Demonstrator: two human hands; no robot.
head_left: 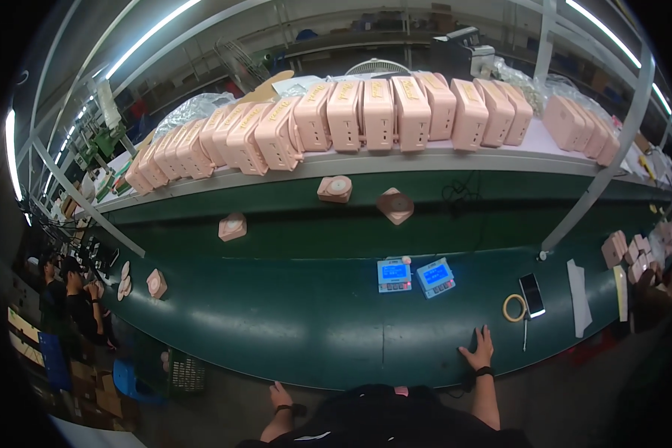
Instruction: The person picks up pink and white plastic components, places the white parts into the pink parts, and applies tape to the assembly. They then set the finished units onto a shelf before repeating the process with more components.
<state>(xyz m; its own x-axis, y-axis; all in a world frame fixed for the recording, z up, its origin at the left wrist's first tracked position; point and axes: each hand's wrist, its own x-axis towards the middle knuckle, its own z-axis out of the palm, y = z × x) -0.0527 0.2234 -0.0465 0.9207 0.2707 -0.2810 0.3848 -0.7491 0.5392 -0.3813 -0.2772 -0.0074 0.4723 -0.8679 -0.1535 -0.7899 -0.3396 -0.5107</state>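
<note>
My right hand (479, 349) rests with its fingers spread on the dark green work surface (306, 328), near its front edge. Nothing is in it. My left hand (279, 394) is at the front edge, its fingers stretched out and no object visible in them; it looks small and partly foreshortened. Ahead of my right hand stand two small blue-screened meters, a left one (394, 275) and a right one (435, 278). To its right lie a tan ring (514, 308), perhaps a tape roll, and a phone (532, 295) with a lit screen and a white cable (525, 334).
Pink box-shaped devices (377, 114) line the raised shelf (351, 161). Several small pink units, one (336, 189) among them, sit farther back. A white strip (578, 299) lies at right, near a co-worker's hand (654, 270). Metal posts (575, 205) rise from the bench. People (82, 299) work at far left.
</note>
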